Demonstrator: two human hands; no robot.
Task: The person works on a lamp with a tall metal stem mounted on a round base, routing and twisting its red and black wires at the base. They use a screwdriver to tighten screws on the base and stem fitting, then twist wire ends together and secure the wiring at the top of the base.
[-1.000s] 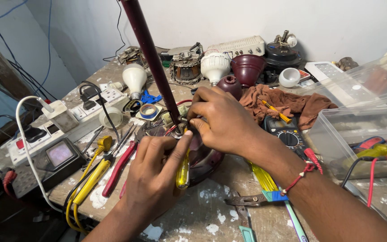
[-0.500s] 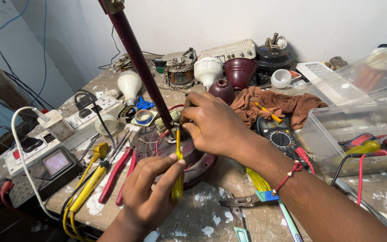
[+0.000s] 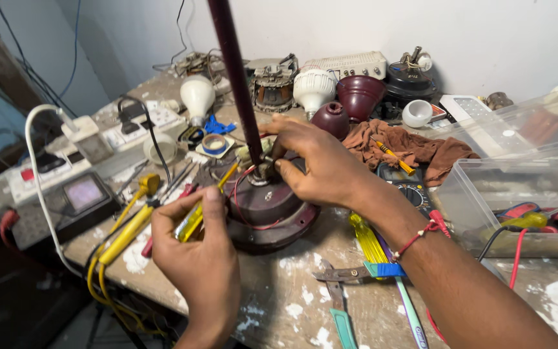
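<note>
A dark maroon fan motor housing lies on the bench with a maroon rod rising from its middle. My right hand grips the base of the rod where red wires come out. My left hand holds a yellow-handled screwdriver, its shaft slanting up toward the motor's hub.
Yellow and red pliers lie left of the motor, beside a small meter box and white power strips. Behind stand white bulbs, maroon cups and a brown rag. Clear plastic boxes sit right; scissors lie in front.
My left hand has drawn back toward me and left with the screwdriver. My right hand stays on the rod's base, and the view has tilted so the rod stands more upright.
</note>
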